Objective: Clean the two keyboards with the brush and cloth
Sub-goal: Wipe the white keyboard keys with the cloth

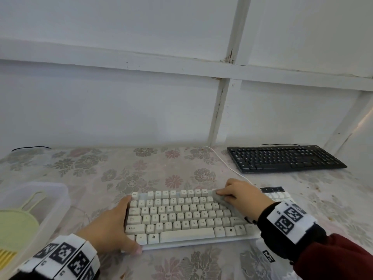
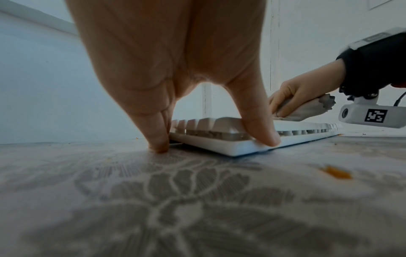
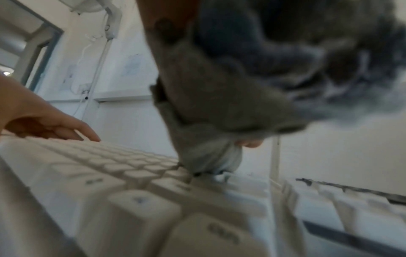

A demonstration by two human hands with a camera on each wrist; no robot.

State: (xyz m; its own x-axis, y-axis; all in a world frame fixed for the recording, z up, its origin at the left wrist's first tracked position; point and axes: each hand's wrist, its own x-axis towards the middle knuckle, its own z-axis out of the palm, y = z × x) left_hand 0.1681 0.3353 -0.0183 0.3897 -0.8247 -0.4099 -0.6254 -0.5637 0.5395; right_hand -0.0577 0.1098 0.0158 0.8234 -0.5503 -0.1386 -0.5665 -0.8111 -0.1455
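White keyboard (image 1: 181,215) lies front-centre on floral table (image 1: 141,170), black keyboard (image 1: 282,158) far right. Left wrist view: left hand (image 2: 167,60), fingers straight, braces the white keyboard's corner. Right wrist view: right hand (image 3: 250,144) clutches grey cloth (image 3: 219,104) against its keys.

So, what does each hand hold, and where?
The right hand grips the bunched grey cloth, its tail sticking out behind. The left hand only braces the white keyboard at its left end.

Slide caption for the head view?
Right hand wipes grey cloth along top row of white keyboard; left hand braces its left edge.
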